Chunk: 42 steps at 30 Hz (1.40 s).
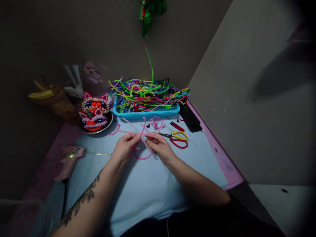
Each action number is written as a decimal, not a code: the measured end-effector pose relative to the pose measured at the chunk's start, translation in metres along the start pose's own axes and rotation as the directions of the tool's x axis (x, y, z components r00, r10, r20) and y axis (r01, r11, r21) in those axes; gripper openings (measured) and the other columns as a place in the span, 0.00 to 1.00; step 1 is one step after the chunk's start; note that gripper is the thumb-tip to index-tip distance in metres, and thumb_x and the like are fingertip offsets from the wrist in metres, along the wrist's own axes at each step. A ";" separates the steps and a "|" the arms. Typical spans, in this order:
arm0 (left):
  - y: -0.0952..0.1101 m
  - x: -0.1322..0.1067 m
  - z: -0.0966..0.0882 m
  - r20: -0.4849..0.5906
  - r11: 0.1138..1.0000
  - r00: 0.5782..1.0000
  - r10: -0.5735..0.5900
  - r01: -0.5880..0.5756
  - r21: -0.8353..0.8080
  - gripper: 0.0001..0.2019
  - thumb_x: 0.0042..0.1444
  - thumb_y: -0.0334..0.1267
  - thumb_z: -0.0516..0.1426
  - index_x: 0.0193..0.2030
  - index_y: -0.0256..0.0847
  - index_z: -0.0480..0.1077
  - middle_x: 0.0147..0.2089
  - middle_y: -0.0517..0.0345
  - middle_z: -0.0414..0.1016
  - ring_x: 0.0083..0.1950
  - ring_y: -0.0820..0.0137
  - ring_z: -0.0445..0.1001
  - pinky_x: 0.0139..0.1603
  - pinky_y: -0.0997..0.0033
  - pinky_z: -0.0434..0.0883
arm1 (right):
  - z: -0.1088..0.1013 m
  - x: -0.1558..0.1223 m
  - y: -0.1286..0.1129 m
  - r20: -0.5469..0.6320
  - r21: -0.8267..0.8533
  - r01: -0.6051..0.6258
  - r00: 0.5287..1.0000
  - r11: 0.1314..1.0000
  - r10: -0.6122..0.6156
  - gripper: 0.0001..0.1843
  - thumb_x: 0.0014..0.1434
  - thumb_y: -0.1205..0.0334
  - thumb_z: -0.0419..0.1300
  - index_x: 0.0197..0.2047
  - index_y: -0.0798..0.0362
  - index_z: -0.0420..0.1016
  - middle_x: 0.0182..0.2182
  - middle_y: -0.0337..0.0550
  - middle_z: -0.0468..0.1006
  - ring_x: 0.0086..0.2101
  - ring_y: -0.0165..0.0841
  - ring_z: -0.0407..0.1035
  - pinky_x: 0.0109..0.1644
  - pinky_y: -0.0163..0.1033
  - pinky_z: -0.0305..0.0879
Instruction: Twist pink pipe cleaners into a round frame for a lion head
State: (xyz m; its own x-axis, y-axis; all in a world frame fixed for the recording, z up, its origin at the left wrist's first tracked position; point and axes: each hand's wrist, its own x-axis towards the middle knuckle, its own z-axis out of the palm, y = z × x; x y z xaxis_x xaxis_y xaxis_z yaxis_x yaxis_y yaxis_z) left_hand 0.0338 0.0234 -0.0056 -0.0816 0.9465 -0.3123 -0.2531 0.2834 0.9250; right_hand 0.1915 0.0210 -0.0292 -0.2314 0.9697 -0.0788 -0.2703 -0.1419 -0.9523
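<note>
Pink pipe cleaners (143,158), looped and crossed, are held up over the middle of the table between both hands. My left hand (125,146) pinches them from the left side, thumb against fingers. From the right, my right hand (159,146) grips the same pink strands with its fingers curled in. Just beyond the hands lies a small coil of pink pipe cleaner (157,123). Scissors (179,136) with one yellow and one red handle lie close to my right hand, their blades pointing toward it.
A blue tray (146,115) heaped with colourful pipe cleaners stands at the back. Left of it, a metal bowl (108,123) holds fuzzy animal-face figures (95,108). A pink glue gun (70,163) with a lit green light lies left. A red lighter (177,126) and black phone (190,119) lie right.
</note>
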 end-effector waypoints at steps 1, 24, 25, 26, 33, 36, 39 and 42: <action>-0.002 -0.002 0.003 0.027 1.000 1.000 -0.004 0.004 0.004 0.19 0.32 0.48 0.71 0.24 0.35 0.76 0.22 0.58 0.73 0.24 0.75 0.65 0.28 0.74 0.60 | -0.001 0.001 0.000 0.003 0.001 0.026 1.000 1.000 -0.026 0.17 0.47 0.52 0.70 0.38 0.50 0.75 0.30 0.37 0.74 0.30 0.28 0.67 0.34 0.33 0.64; -0.007 -0.007 0.015 0.003 0.997 0.999 0.039 -0.038 -0.072 0.15 0.35 0.42 0.71 0.28 0.35 0.77 0.26 0.56 0.77 0.28 0.72 0.71 0.31 0.73 0.66 | 0.004 0.005 0.004 -0.100 -0.003 -0.017 0.995 1.000 0.016 0.13 0.46 0.53 0.68 0.30 0.51 0.73 0.24 0.35 0.72 0.27 0.29 0.66 0.34 0.36 0.62; -0.007 -0.007 0.016 -0.024 0.995 0.999 0.036 -0.038 -0.088 0.15 0.35 0.42 0.71 0.27 0.35 0.76 0.26 0.56 0.77 0.28 0.72 0.71 0.32 0.73 0.67 | 0.005 0.004 0.004 -0.087 0.000 -0.041 0.995 0.999 0.041 0.14 0.45 0.53 0.69 0.30 0.51 0.73 0.24 0.36 0.72 0.28 0.29 0.66 0.34 0.36 0.63; -0.007 -0.007 0.016 -0.034 0.994 0.999 0.032 -0.035 -0.099 0.16 0.34 0.42 0.71 0.28 0.35 0.76 0.26 0.56 0.77 0.28 0.72 0.71 0.33 0.72 0.67 | 0.005 0.004 0.005 -0.077 -0.004 -0.061 0.995 0.998 0.060 0.14 0.44 0.52 0.69 0.29 0.51 0.72 0.24 0.36 0.72 0.27 0.29 0.66 0.34 0.36 0.63; -0.006 -0.007 0.017 0.063 0.997 0.998 -0.010 0.015 -0.076 0.15 0.34 0.43 0.71 0.26 0.36 0.77 0.24 0.56 0.76 0.25 0.73 0.69 0.27 0.73 0.63 | 0.006 0.002 0.004 -0.038 -0.118 -0.014 0.999 0.993 0.009 0.10 0.49 0.57 0.64 0.25 0.52 0.69 0.21 0.34 0.68 0.25 0.27 0.61 0.30 0.34 0.58; -0.009 -0.006 0.018 0.057 0.995 0.998 -0.035 0.040 -0.090 0.14 0.35 0.42 0.71 0.25 0.36 0.78 0.24 0.55 0.77 0.25 0.73 0.69 0.28 0.73 0.64 | 0.008 0.002 0.006 -0.044 -0.153 -0.031 0.999 0.988 0.024 0.10 0.51 0.55 0.63 0.27 0.51 0.70 0.22 0.35 0.68 0.25 0.28 0.60 0.29 0.34 0.56; -0.010 -0.006 0.019 0.077 0.981 0.993 -0.085 0.097 -0.167 0.14 0.35 0.41 0.71 0.25 0.34 0.77 0.25 0.53 0.77 0.27 0.72 0.71 0.30 0.73 0.67 | 0.011 0.002 0.010 -0.029 -0.134 -0.016 0.999 0.991 0.013 0.10 0.52 0.54 0.61 0.26 0.51 0.69 0.23 0.35 0.67 0.25 0.28 0.59 0.29 0.34 0.56; -0.008 -0.008 0.021 0.097 0.954 0.987 -0.132 0.153 -0.257 0.14 0.33 0.39 0.72 0.24 0.34 0.77 0.24 0.54 0.77 0.26 0.72 0.72 0.31 0.73 0.68 | 0.016 0.001 0.011 -0.028 -0.077 0.002 1.000 0.997 -0.004 0.11 0.51 0.54 0.62 0.25 0.51 0.68 0.23 0.35 0.66 0.25 0.28 0.58 0.31 0.34 0.58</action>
State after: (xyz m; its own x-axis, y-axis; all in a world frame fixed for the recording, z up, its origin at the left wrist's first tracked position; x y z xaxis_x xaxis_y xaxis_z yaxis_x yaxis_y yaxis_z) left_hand 0.0563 0.0168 -0.0061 0.0463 0.9115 -0.4087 -0.5017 0.3750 0.7795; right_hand 0.1733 0.0171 -0.0349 -0.2041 0.9754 -0.0830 -0.1981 -0.1241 -0.9723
